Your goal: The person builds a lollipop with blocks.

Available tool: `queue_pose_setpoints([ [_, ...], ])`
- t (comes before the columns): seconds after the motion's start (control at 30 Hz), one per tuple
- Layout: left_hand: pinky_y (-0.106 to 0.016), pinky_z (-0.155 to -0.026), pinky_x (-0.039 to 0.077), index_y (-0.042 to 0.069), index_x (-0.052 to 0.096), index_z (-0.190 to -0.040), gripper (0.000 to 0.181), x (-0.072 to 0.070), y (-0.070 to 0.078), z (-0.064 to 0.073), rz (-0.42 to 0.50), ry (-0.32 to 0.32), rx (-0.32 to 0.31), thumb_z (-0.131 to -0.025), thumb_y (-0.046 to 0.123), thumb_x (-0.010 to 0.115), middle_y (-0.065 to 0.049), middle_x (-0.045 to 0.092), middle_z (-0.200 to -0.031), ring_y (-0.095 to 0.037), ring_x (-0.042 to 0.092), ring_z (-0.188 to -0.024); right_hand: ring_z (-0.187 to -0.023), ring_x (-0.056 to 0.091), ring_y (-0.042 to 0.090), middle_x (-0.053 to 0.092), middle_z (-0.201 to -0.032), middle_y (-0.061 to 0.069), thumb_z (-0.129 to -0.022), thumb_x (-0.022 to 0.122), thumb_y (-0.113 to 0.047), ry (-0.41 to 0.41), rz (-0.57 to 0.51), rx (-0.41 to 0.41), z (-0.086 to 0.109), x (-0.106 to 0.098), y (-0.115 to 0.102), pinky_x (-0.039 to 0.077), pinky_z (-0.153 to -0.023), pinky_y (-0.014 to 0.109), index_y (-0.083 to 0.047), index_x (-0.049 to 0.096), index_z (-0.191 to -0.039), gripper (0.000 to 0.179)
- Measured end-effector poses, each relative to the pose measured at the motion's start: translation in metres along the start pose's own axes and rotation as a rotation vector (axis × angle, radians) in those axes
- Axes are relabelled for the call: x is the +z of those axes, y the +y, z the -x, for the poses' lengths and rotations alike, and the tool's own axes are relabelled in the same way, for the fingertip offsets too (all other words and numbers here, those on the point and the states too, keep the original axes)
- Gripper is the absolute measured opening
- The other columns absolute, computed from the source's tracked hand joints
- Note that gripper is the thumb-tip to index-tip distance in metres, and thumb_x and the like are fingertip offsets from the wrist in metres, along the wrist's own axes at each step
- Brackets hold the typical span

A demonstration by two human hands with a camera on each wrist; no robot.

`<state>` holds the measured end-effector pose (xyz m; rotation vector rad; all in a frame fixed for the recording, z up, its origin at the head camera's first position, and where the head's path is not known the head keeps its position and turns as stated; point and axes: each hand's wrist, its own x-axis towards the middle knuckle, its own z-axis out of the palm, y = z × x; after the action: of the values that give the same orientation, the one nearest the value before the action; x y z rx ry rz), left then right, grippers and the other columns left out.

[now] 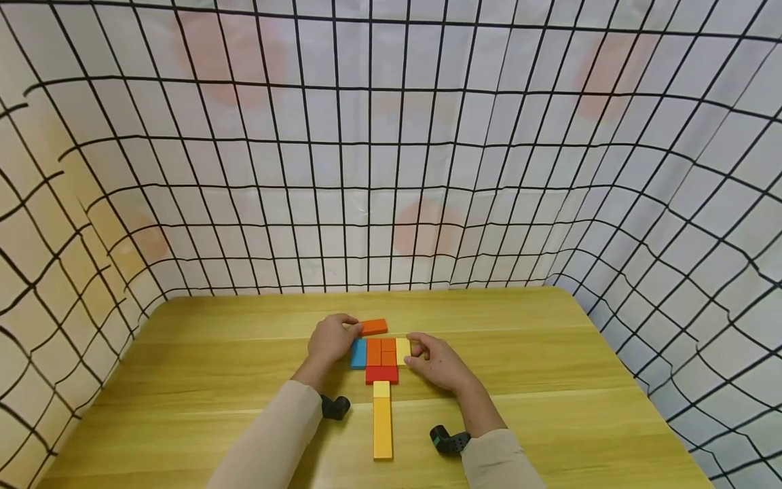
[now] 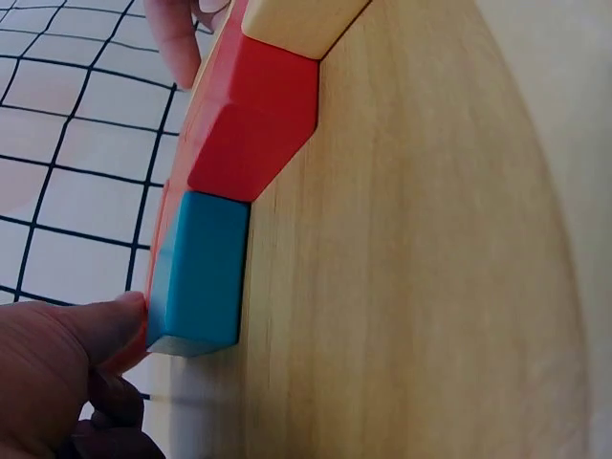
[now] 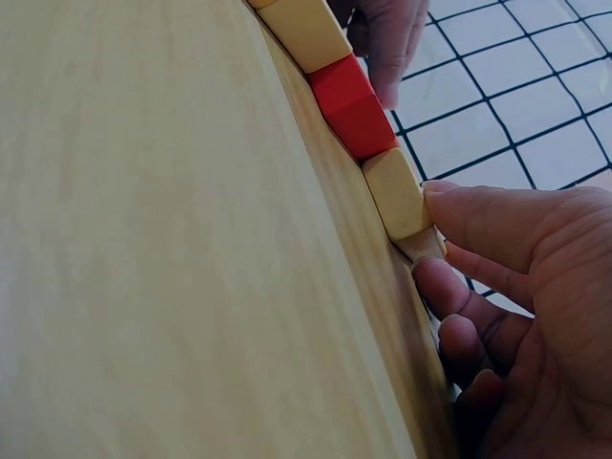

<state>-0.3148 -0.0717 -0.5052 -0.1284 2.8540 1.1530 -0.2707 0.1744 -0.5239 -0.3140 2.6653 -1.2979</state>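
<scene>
In the head view my left hand [image 1: 332,339] grips the left end of an orange block [image 1: 375,327], which lies crosswise behind the other blocks. Just in front of that hand is a blue block [image 1: 358,354], large in the left wrist view with my thumb [image 2: 120,320] close beside it. My right hand [image 1: 441,363] pinches a pale yellow block [image 1: 403,352] between thumb and fingers; the right wrist view shows the thumb on its edge. Between blue and pale yellow sit several orange blocks [image 1: 374,352], with a red block [image 1: 381,375] along their front.
A short pale yellow block [image 1: 381,388] and a long yellow block [image 1: 382,428] run in line toward me from the red one. The wooden table [image 1: 550,394] is bounded at the back and sides by black netting [image 1: 400,187] over a pale sheet.
</scene>
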Motion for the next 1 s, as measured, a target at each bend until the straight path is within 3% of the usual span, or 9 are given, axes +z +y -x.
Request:
queue_pose_setpoints([
  [0.27,-0.042,-0.085,0.054,0.018,0.080,-0.113,0.027,0.0040,0.0060,0.0011,0.019,-0.048,0.023,-0.097,0.037,0.069,-0.009,0.072,-0.127,-0.027,0.067,-0.107,-0.083,0.052,0.016,0.062,-0.102,0.001,-0.097,0.070,-0.023,0.000,0.006,-0.009,0.0006,-0.0008,-0.0015,0.045,-0.080,0.033,-0.011,0.058,-0.143,0.048],
  [1.0,-0.039,-0.082,0.053,0.019,0.081,-0.110,0.026,0.0047,0.0065,0.0041,0.008,-0.055,0.056,-0.094,0.038,0.072,-0.009,0.073,-0.125,-0.030,0.068,-0.111,-0.081,0.053,0.014,0.062,-0.101,0.001,-0.097,0.071,-0.023,0.004,0.016,-0.014,-0.0010,-0.0003,-0.0012,0.046,-0.078,0.031,-0.010,0.058,-0.142,0.048],
])
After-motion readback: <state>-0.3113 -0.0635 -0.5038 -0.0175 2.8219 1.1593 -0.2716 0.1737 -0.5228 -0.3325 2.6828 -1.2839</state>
